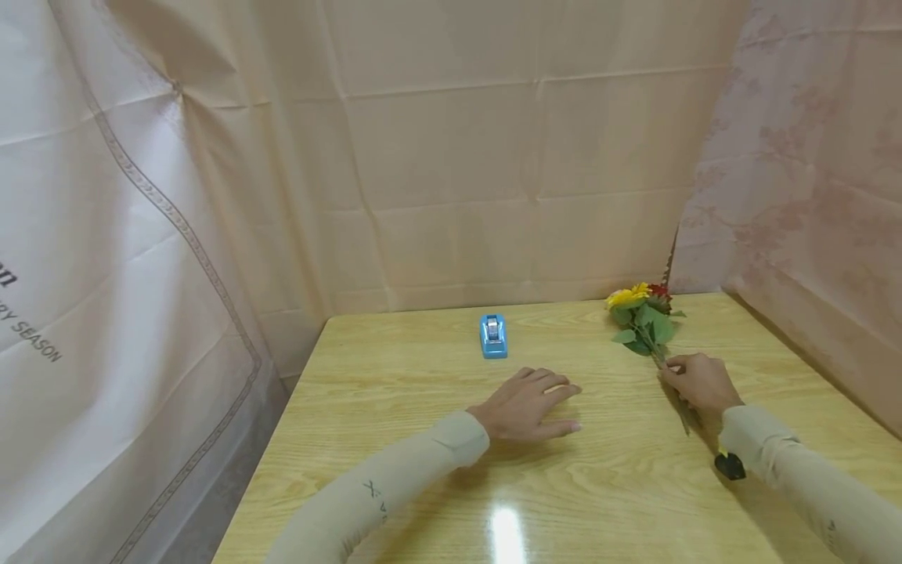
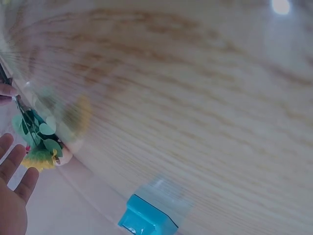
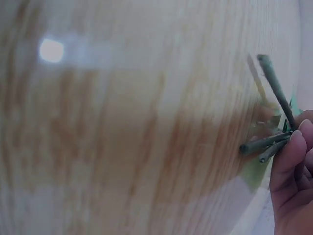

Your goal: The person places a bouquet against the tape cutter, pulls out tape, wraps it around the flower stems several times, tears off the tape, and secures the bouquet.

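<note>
Table (image 1: 395,470) is light wood, cloth backdrop (image 1: 493,157) draped on three sides, so the work area is boxed in.

Blue tape dispenser (image 1: 493,336) sits toward the back edge, left of centre and near the left hand, touched by neither hand. It reads as parked until called for.

Left hand (image 1: 528,406) lies palm down on the table near the middle, fingers straight and slightly spread, holding nothing. Looks like a resting or bracing pose. Left wrist view shows the same: fingers (image 2: 14,164) extended, nothing in the palm.

Flower bunch (image 1: 644,317) lies flat on the table at right, yellow and red heads toward the back wall, stems running toward the person. Right hand (image 1: 698,384) has its fingers curled round the stems partway down; right wrist view shows several green stems (image 3: 266,142) gathered under the fingertips (image 3: 293,152), cut ends sticking out past the grip. Gripping there keeps the stems bundled and leaves the blooms free of the fingers.
</note>
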Action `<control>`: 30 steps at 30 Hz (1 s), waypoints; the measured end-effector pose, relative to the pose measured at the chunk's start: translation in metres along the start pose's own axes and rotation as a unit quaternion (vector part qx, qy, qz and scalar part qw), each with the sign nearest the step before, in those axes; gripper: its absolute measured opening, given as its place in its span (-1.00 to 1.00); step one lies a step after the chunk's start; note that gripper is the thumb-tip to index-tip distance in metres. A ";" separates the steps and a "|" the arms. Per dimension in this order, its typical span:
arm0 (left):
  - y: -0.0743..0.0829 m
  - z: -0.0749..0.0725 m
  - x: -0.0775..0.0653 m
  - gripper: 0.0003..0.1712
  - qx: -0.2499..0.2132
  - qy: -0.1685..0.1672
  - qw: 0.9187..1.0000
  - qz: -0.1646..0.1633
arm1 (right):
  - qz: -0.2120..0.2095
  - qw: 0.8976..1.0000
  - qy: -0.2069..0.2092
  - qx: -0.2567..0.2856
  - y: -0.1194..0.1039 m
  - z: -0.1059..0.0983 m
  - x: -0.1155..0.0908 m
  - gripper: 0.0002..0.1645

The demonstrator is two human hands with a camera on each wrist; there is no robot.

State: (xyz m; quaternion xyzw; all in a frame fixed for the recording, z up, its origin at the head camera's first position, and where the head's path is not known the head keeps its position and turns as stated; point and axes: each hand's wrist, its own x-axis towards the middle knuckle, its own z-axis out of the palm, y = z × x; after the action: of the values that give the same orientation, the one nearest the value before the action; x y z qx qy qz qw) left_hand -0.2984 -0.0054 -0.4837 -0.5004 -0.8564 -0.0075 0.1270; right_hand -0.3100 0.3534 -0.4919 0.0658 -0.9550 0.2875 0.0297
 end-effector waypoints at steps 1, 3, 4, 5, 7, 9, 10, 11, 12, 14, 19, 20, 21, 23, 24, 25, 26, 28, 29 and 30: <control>0.000 0.000 0.000 -0.25 0.001 0.000 1.000 0.000 | 0.000 1.000 -0.003 0.001 0.000 0.000 0.000 -0.45; 0.000 -0.001 0.000 -0.25 0.001 -0.001 1.000 -0.001 | -0.004 1.000 -0.002 -0.006 0.001 0.000 0.001 -0.43; 0.000 -0.001 -0.001 -0.25 -0.001 -0.003 1.000 -0.002 | -0.007 1.000 0.000 -0.012 0.001 0.001 0.002 -0.43; 0.000 -0.002 -0.001 -0.25 -0.003 -0.006 1.000 -0.004 | -0.012 1.000 0.002 -0.020 0.003 0.002 0.003 -0.42; -0.001 -0.003 -0.002 -0.24 -0.010 -0.011 1.000 -0.007 | -0.017 0.999 0.008 -0.029 0.003 0.004 0.005 -0.40; -0.002 -0.004 -0.004 -0.23 -0.017 -0.015 1.000 -0.011 | -0.007 0.999 0.023 -0.024 0.004 0.004 0.006 -0.37; -0.002 -0.004 -0.004 -0.23 -0.021 -0.016 1.000 -0.012 | 0.001 0.999 0.036 -0.017 0.003 0.004 0.006 -0.35; -0.004 -0.004 -0.005 -0.23 -0.024 -0.017 0.999 -0.014 | 0.012 0.999 0.051 -0.008 0.002 0.003 0.006 -0.34; -0.005 -0.004 -0.006 -0.23 -0.027 -0.018 0.999 -0.018 | 0.022 0.998 0.065 0.001 0.002 0.001 0.006 -0.32; -0.008 -0.005 -0.009 -0.22 -0.032 -0.020 0.999 -0.026 | 0.035 0.995 0.089 0.019 -0.001 -0.003 0.006 -0.30; -0.023 -0.012 -0.023 -0.22 -0.023 -0.034 0.998 -0.046 | 0.005 0.997 0.069 0.031 -0.015 -0.013 0.009 -0.19; -0.026 -0.013 -0.026 -0.22 -0.019 -0.035 0.998 -0.046 | -0.008 0.998 0.057 0.031 -0.019 -0.014 0.010 -0.17; -0.029 -0.014 -0.030 -0.22 -0.014 -0.036 0.998 -0.047 | -0.022 0.998 0.046 0.028 -0.023 -0.015 0.011 -0.15; -0.037 -0.017 -0.037 -0.22 -0.002 -0.035 0.998 -0.048 | -0.054 0.998 0.030 0.009 -0.033 -0.017 0.013 -0.13; -0.041 -0.018 -0.041 -0.21 -0.002 -0.033 0.998 -0.049 | -0.081 0.996 0.026 -0.009 -0.037 -0.017 0.013 -0.12; -0.045 -0.020 -0.045 -0.21 -0.003 -0.031 0.998 -0.051 | -0.108 0.993 0.023 -0.034 -0.041 -0.017 0.013 -0.12; -0.049 -0.022 -0.050 -0.21 -0.005 -0.030 0.998 -0.053 | -0.132 0.989 0.023 -0.062 -0.046 -0.017 0.012 -0.11; -0.057 -0.028 -0.059 -0.21 -0.009 -0.028 0.998 -0.062 | -0.183 0.976 0.023 -0.115 -0.054 -0.018 0.010 -0.09; -0.062 -0.031 -0.064 -0.20 -0.012 -0.028 0.997 -0.067 | -0.209 0.968 0.023 -0.136 -0.058 -0.018 0.009 -0.08; -0.066 -0.033 -0.070 -0.20 -0.016 -0.025 0.997 -0.070 | -0.233 0.961 0.020 -0.150 -0.063 -0.017 0.008 -0.06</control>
State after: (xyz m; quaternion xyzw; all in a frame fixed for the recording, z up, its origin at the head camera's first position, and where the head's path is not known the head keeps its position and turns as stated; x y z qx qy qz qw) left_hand -0.3153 -0.1029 -0.4602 -0.4415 -0.8919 -0.0176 0.0965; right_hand -0.3082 0.3105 -0.4425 0.2759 -0.9445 0.1277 0.1246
